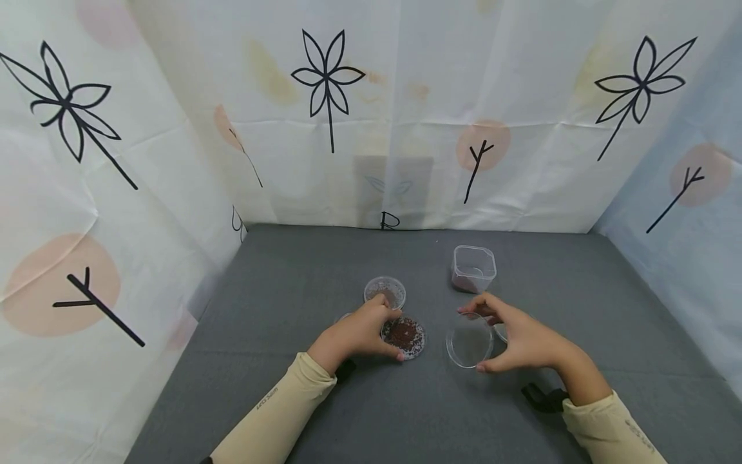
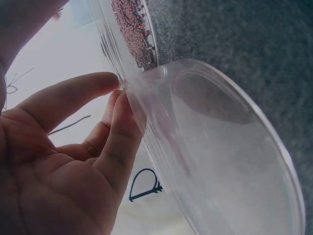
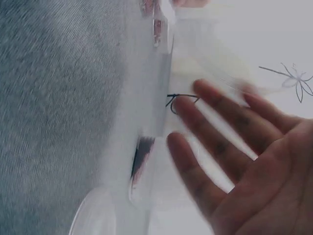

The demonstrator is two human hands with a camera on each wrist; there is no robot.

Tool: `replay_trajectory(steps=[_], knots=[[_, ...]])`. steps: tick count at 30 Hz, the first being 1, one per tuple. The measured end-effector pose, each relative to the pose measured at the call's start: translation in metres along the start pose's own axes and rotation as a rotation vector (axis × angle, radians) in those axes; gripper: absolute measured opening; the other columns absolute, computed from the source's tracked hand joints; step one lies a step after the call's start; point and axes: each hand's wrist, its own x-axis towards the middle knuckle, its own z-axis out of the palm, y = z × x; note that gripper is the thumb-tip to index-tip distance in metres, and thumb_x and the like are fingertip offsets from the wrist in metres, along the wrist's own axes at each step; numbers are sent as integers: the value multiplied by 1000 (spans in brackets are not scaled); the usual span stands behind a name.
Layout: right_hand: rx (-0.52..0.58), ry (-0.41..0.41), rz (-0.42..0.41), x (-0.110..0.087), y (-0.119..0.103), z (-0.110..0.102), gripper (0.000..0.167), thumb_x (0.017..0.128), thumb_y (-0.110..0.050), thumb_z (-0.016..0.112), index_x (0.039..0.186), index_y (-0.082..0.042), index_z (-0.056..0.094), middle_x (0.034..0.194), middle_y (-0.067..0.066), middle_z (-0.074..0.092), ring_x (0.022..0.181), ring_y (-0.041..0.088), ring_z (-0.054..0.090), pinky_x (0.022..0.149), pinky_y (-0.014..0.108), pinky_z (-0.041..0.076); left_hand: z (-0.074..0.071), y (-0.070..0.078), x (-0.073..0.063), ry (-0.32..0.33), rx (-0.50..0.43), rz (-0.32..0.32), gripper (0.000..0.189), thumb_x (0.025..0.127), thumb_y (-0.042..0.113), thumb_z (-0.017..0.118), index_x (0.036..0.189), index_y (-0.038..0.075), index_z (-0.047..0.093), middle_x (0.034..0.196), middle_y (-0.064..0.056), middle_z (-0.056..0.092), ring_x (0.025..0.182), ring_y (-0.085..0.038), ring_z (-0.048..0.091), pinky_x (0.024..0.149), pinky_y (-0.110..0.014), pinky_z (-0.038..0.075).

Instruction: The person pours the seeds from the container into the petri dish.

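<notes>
– Fingers [image 2: 120, 137], left hand [image 1: 358, 330]: condition?
– Bent, half open, thumb and fingertips at opposite edges of one round dish [image 1: 404, 335]; dish held.
– Position and contents of dish?
– At three o'clock from left hand; resting on grey tabletop [image 1: 324, 264] or just above, cannot tell which. Clear plastic; brown grains [image 1: 401, 334] mid-dish, pale specks around.
– And right hand [image 1: 524, 338]?
– Fingers gently curved, spread wide of thumb; one clear disc [image 1: 469, 341], gripped by rim, at nine o'clock from palm. Lid or shallow dish: cannot tell.
– Remaining items?
– One round tub [image 1: 385, 289], brownish-grey contents, at eleven o'clock from dish, close by left fingertips. One square tub [image 1: 473, 263], at twelve o'clock from disc, dark matter low inside. One further clear rim [image 1: 501, 332], at three o'clock from disc, mostly hidden by right hand.
</notes>
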Motion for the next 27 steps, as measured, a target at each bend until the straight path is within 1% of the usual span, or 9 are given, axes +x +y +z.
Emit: replay_trajectory(steps=[3, 7, 8, 11, 15, 19, 21, 24, 27], knots=[[64, 7, -43, 4, -1, 0, 81, 74, -23, 99, 134, -13, 45, 153, 5, 61, 138, 22, 60, 106, 40, 52, 0, 0, 0, 2, 0, -1, 87, 80, 42, 95, 150, 3, 61, 119, -10, 56, 93, -13, 43, 81, -28, 43], [91, 8, -74, 9, -5, 0, 83, 75, -20, 98, 135, -11, 42, 150, 8, 61, 136, 25, 62, 107, 36, 51, -1, 0, 0, 3, -5, 3, 87, 80, 41, 96, 149, 2, 61, 118, -11, 56, 93, -13, 42, 81, -28, 42], [80, 10, -71, 10, -6, 1, 84, 75, -21, 98, 137, -11, 42, 148, 7, 62, 134, 26, 63, 107, 36, 52, -1, 0, 0, 1, -5, 4, 87, 80, 41, 95, 149, 2, 61, 118, -11, 56, 93, -13, 42, 81, -28, 42], [66, 11, -42, 14, -10, 3, 87, 76, -22, 98, 143, -15, 44, 143, 7, 61, 129, 29, 66, 105, 46, 54, -1, 1, 0, 4, -4, 7, 87, 80, 41, 96, 149, 2, 61, 117, -11, 56, 93, -14, 42, 82, -29, 42], [58, -5, -30, 20, -12, 8, 87, 77, -21, 97, 150, -22, 48, 145, 10, 58, 127, 36, 65, 101, 57, 56, -1, 1, 0, 2, -1, 1, 87, 79, 42, 96, 149, 2, 62, 118, -11, 56, 93, -13, 43, 82, -28, 44], [-18, -20, -51, 27, -12, 14, 87, 77, -27, 97, 153, -24, 54, 143, 11, 57, 123, 36, 65, 94, 53, 58, -2, 2, 0, -8, -3, -11, 87, 80, 43, 95, 149, 3, 61, 119, -10, 56, 93, -13, 44, 81, -27, 44], [-68, -24, -46, 32, -13, 17, 88, 77, -30, 98, 153, -25, 56, 142, 9, 58, 121, 33, 65, 93, 51, 57, -2, 2, 1, -9, -3, -16, 87, 80, 44, 95, 149, 4, 61, 119, -10, 57, 93, -13, 44, 81, -27, 44], [-114, -38, -58, 39, -15, 22, 85, 76, -31, 98, 148, -15, 58, 138, 9, 61, 121, 33, 64, 95, 52, 56, -2, 2, 1, -4, -3, -15, 87, 79, 44, 95, 149, 3, 62, 118, -10, 57, 93, -13, 45, 81, -27, 44], [-144, -48, -83, 46, -17, 28, 77, 74, -29, 99, 137, -7, 60, 132, 8, 64, 120, 31, 64, 99, 51, 54, -2, 2, 1, 0, -5, -11, 86, 79, 43, 96, 148, 3, 62, 117, -10, 57, 92, -13, 44, 81, -27, 44]])
